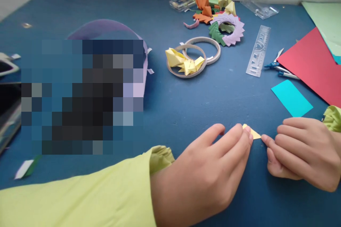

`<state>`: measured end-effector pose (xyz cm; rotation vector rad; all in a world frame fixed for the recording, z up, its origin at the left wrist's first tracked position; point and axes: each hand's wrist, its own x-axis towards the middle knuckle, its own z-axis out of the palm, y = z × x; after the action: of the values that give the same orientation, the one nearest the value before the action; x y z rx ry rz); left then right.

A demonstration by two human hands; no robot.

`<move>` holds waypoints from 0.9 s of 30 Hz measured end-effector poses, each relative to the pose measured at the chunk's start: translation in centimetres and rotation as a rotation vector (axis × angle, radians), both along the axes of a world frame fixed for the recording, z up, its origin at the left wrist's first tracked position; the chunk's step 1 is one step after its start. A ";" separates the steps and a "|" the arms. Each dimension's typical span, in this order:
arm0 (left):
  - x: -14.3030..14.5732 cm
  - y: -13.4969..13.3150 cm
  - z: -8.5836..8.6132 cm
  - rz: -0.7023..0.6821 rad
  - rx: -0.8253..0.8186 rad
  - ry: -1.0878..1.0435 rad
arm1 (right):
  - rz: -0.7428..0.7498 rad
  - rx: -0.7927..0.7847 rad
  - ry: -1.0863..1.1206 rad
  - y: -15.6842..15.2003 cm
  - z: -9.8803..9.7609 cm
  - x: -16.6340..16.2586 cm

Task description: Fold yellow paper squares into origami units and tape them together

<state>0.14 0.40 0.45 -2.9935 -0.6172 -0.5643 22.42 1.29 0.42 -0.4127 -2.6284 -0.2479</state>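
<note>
I note a small yellow paper piece [252, 133] flat on the blue table [186, 110], low and right of centre; left hand [213, 170] pins it down, fingertips covering most of it; right hand [301, 152] loosely curled, forefinger tip touching its free point, whether it grips I cannot tell; cyan slip [291, 98] near behind; tape rings [194, 56] well apart.
</note>
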 end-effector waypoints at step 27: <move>-0.1 0.0 0.1 0.011 0.035 0.026 | -0.065 -0.054 0.002 -1.0 -0.4 0.0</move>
<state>0.08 0.43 0.59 -2.9584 -0.6152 -0.5290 22.46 0.28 0.05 -0.5173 -2.6274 -0.1980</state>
